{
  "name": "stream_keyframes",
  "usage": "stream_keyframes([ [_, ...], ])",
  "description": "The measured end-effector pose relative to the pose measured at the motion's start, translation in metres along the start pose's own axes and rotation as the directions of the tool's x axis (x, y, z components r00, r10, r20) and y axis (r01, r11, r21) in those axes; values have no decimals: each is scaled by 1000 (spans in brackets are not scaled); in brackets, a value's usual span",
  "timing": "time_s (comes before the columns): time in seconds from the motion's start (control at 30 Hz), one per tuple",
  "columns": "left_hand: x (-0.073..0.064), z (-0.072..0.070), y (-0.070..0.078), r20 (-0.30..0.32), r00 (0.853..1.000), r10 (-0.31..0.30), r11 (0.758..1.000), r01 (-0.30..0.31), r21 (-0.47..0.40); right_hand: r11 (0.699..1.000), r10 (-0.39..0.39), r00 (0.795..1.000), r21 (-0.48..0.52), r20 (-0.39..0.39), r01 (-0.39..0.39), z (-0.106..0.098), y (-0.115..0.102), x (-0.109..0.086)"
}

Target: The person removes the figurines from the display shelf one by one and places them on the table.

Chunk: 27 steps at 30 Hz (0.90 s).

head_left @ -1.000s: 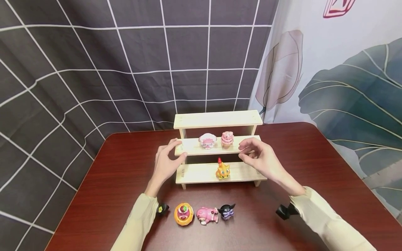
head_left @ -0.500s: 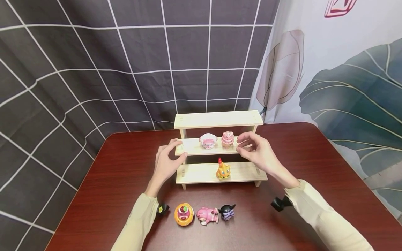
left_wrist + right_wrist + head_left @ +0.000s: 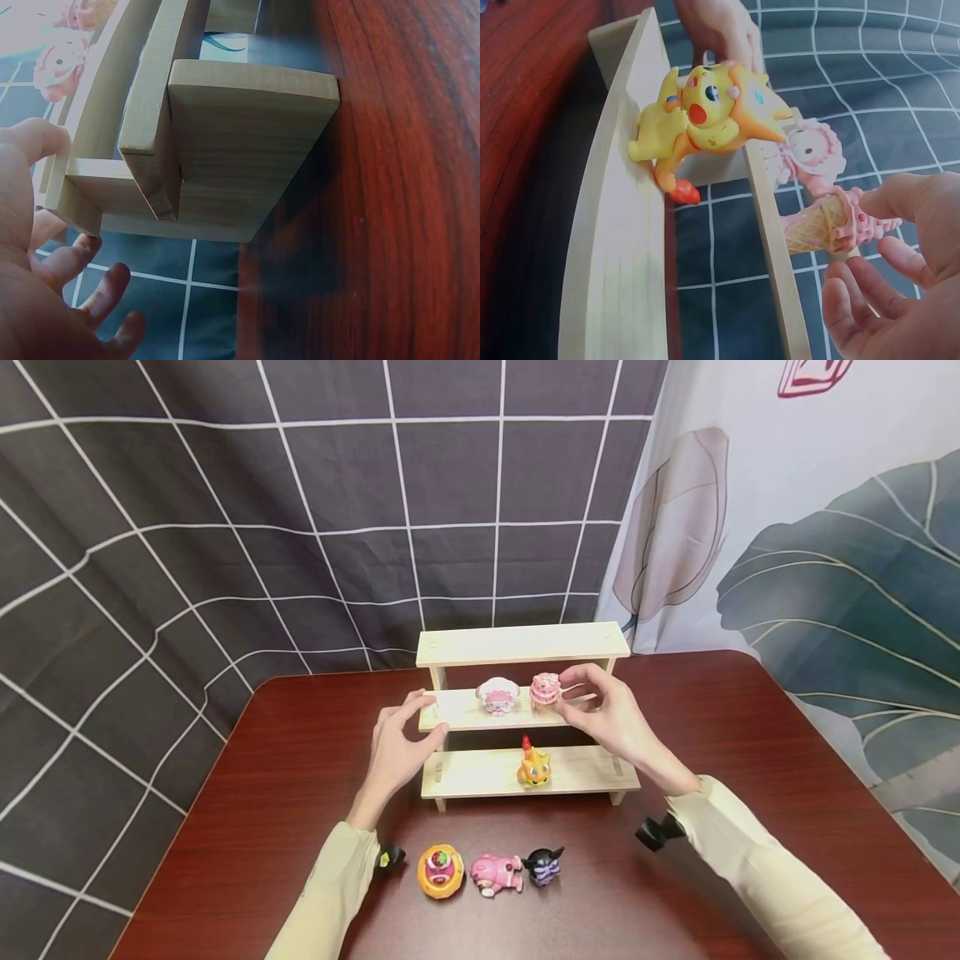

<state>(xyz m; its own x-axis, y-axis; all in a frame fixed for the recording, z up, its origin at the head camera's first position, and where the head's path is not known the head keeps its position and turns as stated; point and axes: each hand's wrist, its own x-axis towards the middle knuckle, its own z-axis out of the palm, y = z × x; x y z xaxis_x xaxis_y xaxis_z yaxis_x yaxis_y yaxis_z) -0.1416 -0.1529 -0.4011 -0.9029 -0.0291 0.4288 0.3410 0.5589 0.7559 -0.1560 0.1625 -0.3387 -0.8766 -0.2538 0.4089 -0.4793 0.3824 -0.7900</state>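
Observation:
A pale wooden three-tier shelf (image 3: pixel 480 777) stands on the table. My left hand (image 3: pixel 401 739) holds the left end of its middle tier, thumb in front and fingers behind. A pink ice cream cone figurine (image 3: pixel 544 688) is on that tier, its waffle cone showing in the right wrist view. My right hand (image 3: pixel 606 710) pinches its upper part between thumb and fingers from the right. Just left of it sits a white-and-pink figurine (image 3: pixel 497 696). On the lowest tier stands a yellow-orange figurine (image 3: pixel 535 768) with a red tip; the right wrist view shows its yellow face.
In front of the shelf lie an orange round toy (image 3: pixel 440 872) with a strawberry on top, a pink figurine (image 3: pixel 496 874) on its side, and a black-and-purple figurine (image 3: pixel 543 866). A dark grid curtain (image 3: pixel 337 568) hangs behind the reddish-brown table (image 3: pixel 300 760).
My right hand has moved left along the middle tier until its thumb and fingers meet the ice cream cone figurine. The left hand has stayed at the shelf's end.

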Motion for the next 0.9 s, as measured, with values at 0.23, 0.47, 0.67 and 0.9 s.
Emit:
stream_keyframes([
  [0.23, 1, 0, 0, -1, 1000, 0, 1000, 0, -3, 1000, -4, 1000, 1, 12, 4, 3, 1, 6],
  [0.47, 2, 0, 0, 2, 1000, -5, 1000, 5, -1, 1000, 5, 1000, -5, 7, -5, 5, 1, 10],
  [0.67, 1, 0, 0, 2, 1000, -6, 1000, 6, -2, 1000, 20, 1000, -5, 15, -20, 8, 1, 11],
  [0.9, 0, 0, 0, 1, 1000, -7, 1000, 7, 1, 1000, 13, 1000, 15, 22, -13, 11, 1, 12],
])
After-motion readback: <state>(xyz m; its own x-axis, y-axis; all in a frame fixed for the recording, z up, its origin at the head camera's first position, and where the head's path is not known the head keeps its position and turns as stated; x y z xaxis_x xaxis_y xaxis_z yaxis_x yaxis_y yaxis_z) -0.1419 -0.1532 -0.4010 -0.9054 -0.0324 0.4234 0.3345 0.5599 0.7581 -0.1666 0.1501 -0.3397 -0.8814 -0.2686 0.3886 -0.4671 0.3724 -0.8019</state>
